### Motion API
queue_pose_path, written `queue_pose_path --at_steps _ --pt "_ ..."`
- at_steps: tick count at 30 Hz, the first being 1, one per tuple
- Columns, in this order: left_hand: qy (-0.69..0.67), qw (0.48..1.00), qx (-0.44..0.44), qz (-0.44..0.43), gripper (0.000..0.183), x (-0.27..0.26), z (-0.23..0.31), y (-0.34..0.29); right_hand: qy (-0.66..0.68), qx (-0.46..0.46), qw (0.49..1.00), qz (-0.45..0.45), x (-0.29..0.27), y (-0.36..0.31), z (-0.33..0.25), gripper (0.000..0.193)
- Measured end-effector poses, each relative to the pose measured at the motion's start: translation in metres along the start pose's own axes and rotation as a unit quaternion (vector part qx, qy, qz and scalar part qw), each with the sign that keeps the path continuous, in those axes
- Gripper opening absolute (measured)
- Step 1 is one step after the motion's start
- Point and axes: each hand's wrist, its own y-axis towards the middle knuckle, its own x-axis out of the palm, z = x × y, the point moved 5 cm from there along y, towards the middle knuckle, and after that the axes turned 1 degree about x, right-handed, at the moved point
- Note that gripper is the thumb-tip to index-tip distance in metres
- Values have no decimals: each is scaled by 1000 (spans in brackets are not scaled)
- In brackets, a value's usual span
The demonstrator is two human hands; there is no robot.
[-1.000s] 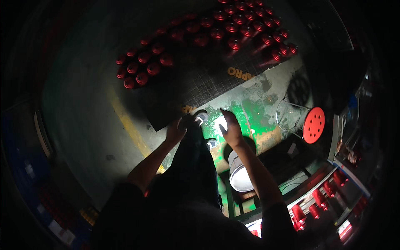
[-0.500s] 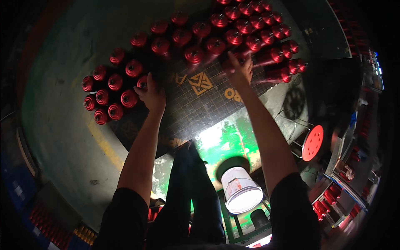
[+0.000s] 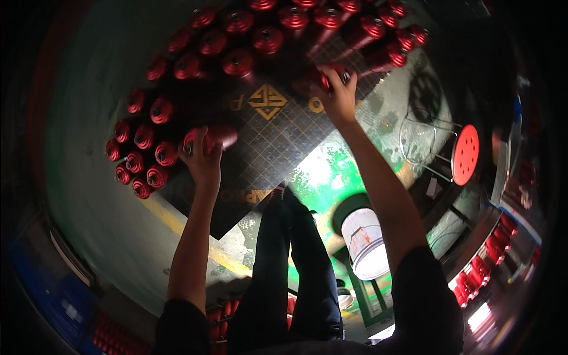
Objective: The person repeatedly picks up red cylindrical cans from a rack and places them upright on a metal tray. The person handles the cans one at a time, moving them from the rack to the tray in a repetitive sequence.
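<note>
My left hand (image 3: 204,163) is closed round a glossy red cylinder (image 3: 223,136) with a stepped top, which tilts beside the left cluster. Farther right, my right hand (image 3: 339,100) has its fingers wrapped round another red cylinder (image 3: 309,80); it is dark and partly smeared. Both are held over a black board (image 3: 266,142) with yellow grid lines and markings. More cylinders of this kind stand close by on the left, such as one red cylinder (image 3: 166,154). A curved group continues across the far side, including a nearer red cylinder (image 3: 238,63).
A red-topped stool (image 3: 465,155) with metal legs lies tipped at the right. A white bucket (image 3: 362,235) with red stains stands near my right forearm. Racks with more red pieces (image 3: 476,269) line the lower right. A blue bin (image 3: 50,290) is at the lower left.
The view has shifted. My left hand has drawn its cylinder out from the left cluster, tilting it over the board. The right hand's cylinder now sits apart from the far group.
</note>
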Motion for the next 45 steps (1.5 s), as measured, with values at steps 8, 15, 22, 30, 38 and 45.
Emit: queue_pose_path --at_steps 8,15,22,30,38,45 --pt "-387 841 -49 -374 63 -63 160 -66 574 347 734 107 -258 -207 -4 61" --pt "-477 457 -91 -745 71 -41 362 -155 896 163 325 256 -411 -401 -37 59" --pt "-336 237 -33 -911 59 -16 542 -354 894 -118 199 384 -517 -492 -71 66" --pt "-226 273 -221 -908 56 33 602 -515 853 -156 269 419 -605 -608 -57 75" --pt "-258 213 -368 -867 46 24 649 -573 637 167 420 625 -677 -842 -4 56" --pt "-355 359 -179 -844 48 30 683 -564 -270 608 653 363 -759 -920 -24 60"
